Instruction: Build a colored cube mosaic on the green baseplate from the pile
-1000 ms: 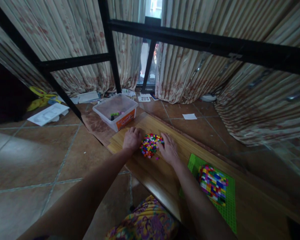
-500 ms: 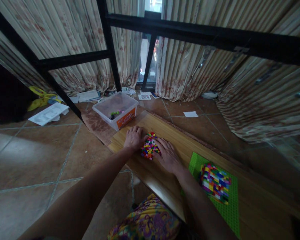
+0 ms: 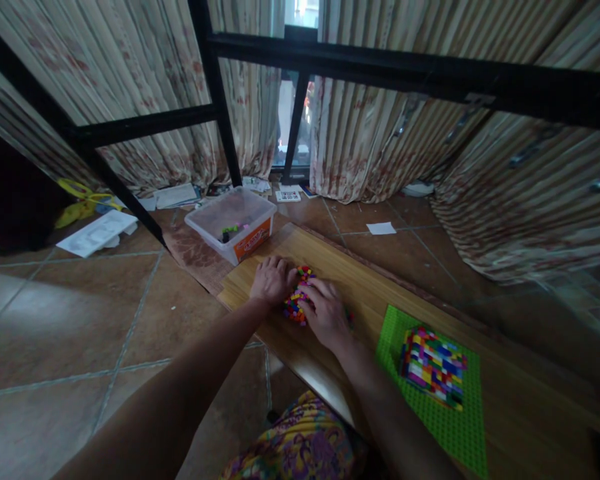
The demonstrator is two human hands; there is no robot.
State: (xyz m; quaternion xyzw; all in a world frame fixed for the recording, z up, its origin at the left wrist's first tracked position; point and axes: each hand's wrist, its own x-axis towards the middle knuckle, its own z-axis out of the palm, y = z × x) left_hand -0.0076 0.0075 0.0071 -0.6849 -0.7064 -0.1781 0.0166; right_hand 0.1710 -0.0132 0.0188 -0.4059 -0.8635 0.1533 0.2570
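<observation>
Wooden tabletop (image 3: pixel 365 293), tiled floor (image 3: pixel 75 333) — left hand (image 3: pixel 272 280) and right hand (image 3: pixel 325 312), loosely curved, around bricks (image 3: pixel 294 309)

A bright yellow cloth garment (image 3: pixel 303 443) with a dense, swirling floral print in purple and softer, blurred tints covers the person's lap, while the bare left forearm (image 3: pixel 180 393) and bare right forearm (image 3: pixel 380 393) end in slim, uncovered hands (image 3: pixel 273 281).

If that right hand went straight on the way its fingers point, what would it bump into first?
Most likely the pile of small bricks just ahead of the right hand; beyond that, probably the left hand, though depth is hard to judge here.
</observation>
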